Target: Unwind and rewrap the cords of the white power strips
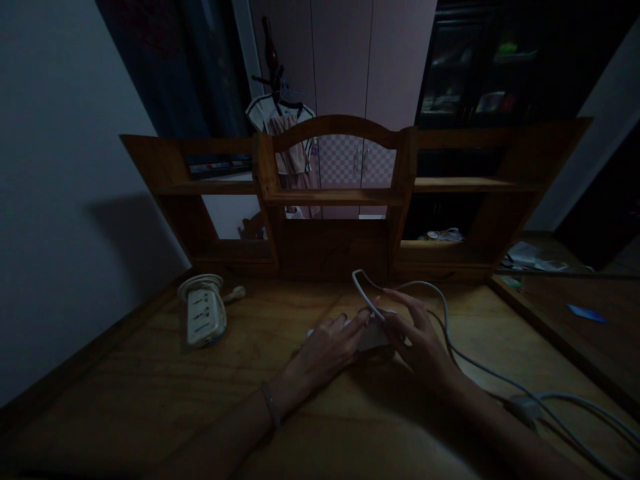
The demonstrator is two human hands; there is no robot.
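Observation:
The room is dim. My left hand point(327, 350) and my right hand point(420, 337) meet at the middle of a wooden desk point(150, 387), both touching a small white block point(373, 337) that looks like a power adapter. My left fingers press its left side. My right fingers curl over its right side and pinch a white cable point(363, 290) that loops up from it. The cable point(480, 367) trails off to the right across the desk. A thin bracelet point(270, 403) sits on my left wrist.
A white power strip point(203, 313) lies at the desk's back left, its cord coiled behind it. A wooden shelf unit point(335, 193) stands along the back edge. A blue card point(586, 312) and papers point(530, 257) lie on the right wing. Clothes hang on a stand behind.

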